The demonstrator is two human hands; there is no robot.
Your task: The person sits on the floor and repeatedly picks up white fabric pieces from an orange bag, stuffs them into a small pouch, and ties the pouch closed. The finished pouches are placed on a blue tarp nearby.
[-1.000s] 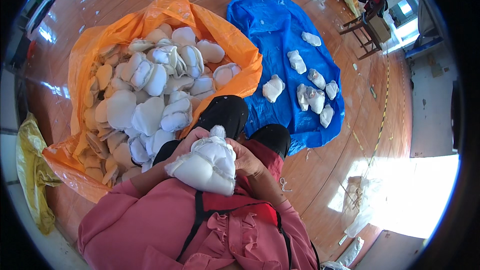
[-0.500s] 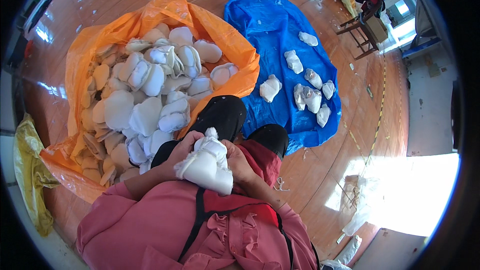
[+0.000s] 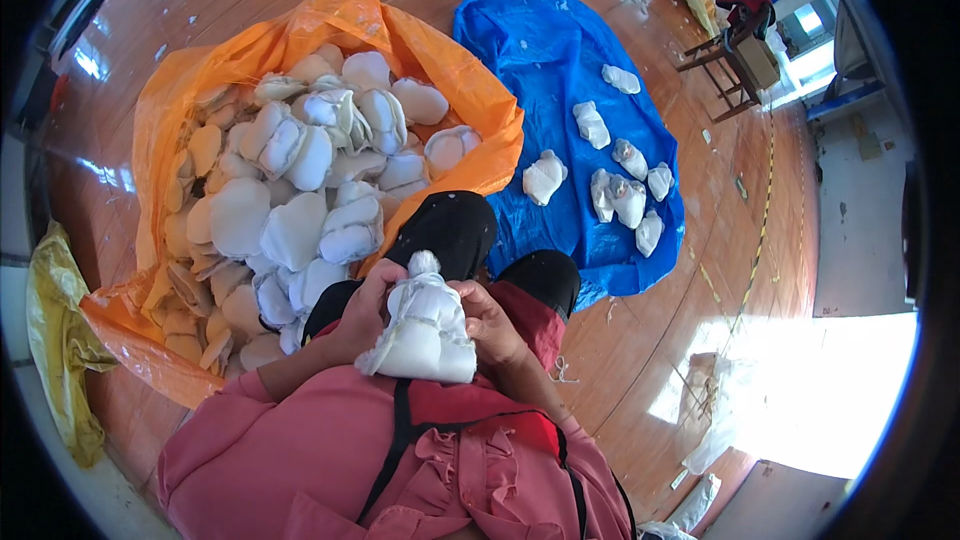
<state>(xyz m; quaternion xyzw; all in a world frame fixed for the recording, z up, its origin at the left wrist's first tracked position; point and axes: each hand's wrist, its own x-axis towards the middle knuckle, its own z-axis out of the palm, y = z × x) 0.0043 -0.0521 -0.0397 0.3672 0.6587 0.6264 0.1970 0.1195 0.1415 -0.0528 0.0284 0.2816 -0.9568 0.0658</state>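
A white padded fabric bundle [image 3: 424,328] is held up in front of my chest, a small fluffy knob at its top and a wide folded lower end. My left hand [image 3: 366,314] grips its left side, fingers partly hidden behind it. Against its right edge my right hand [image 3: 490,326] is closed, thumb and fingers pinching the fabric. To the left, an open orange sack [image 3: 345,8] holds a large heap of flat, rounded white and cream pads [image 3: 295,232]. Several similar white bundles [image 3: 543,178] lie on a blue plastic sheet [image 3: 508,45] ahead to the right.
My knees [image 3: 443,230] in dark trousers stand between the orange sack and the blue sheet. A crumpled yellow bag [image 3: 62,340] lies at far left. A wooden chair [image 3: 728,68] stands at far right on the tiled floor [image 3: 640,370], which has scattered scraps.
The white bundle has turned between my hands and now stands more upright, its broad side showing. My right hand has shifted slightly up along its edge.
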